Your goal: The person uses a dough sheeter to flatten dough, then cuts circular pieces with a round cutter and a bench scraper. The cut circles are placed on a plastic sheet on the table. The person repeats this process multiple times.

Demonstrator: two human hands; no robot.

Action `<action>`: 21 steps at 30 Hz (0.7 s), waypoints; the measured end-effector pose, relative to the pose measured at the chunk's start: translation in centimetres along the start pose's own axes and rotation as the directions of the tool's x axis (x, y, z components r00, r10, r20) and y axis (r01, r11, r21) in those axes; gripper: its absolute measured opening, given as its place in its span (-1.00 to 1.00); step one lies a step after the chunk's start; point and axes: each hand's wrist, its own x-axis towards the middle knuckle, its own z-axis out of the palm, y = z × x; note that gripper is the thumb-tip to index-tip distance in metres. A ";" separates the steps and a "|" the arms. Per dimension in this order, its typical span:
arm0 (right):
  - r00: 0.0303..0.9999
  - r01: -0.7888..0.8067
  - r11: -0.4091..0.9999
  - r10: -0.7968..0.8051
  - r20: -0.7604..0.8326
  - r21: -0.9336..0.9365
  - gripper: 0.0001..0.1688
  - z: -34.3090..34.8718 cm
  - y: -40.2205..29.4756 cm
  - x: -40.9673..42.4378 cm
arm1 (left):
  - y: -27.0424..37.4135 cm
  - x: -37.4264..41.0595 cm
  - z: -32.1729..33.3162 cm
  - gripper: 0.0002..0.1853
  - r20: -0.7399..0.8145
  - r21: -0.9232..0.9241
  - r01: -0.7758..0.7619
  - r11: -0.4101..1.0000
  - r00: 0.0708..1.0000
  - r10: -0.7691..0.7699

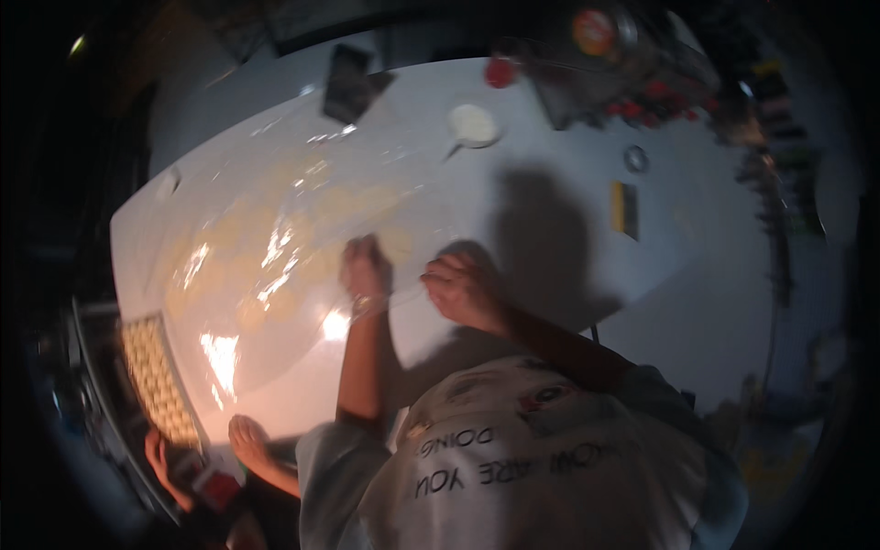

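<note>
A sheet of clear plastic film (282, 237) covers the left part of the white table, with bright glints along its wrinkles. Pale yellow flat pieces (234, 227) show blurrily beneath it. My left hand (366, 268) is closed in a fist on the film near its right side, and glinting film crosses the wrist. To its right, my right hand (460, 285) has its fingers curled together at the film's edge. Faint film lines run between the two hands. Motion blur hides the fingertips.
On the white table (701, 220) lie a dark box-like object (347, 82), a round pale lidded item (474, 125), a yellow-and-black block (624, 208) and a ring (636, 158). A tray of yellow pieces (158, 378) stands lower left, beside another person's hands (249, 443).
</note>
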 end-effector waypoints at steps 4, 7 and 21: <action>0.958 -0.003 0.949 0.093 0.272 -0.315 -0.75 3.7 2.5 -4.0 | 2.4 -1.6 -0.7 -0.86 -0.070 0.122 -0.086 0.989 0.993 0.095; 0.984 -0.141 0.912 0.085 -0.160 -0.386 -0.87 6.4 3.5 -7.0 | 1.8 -3.0 -1.7 -0.76 -0.066 0.190 -0.140 0.972 0.986 0.155; 0.536 -0.841 0.377 0.683 -0.496 -0.389 -0.43 -22.0 28.1 -29.0 | 11.6 -15.9 -4.6 -0.88 0.023 0.063 -0.182 0.981 0.983 0.181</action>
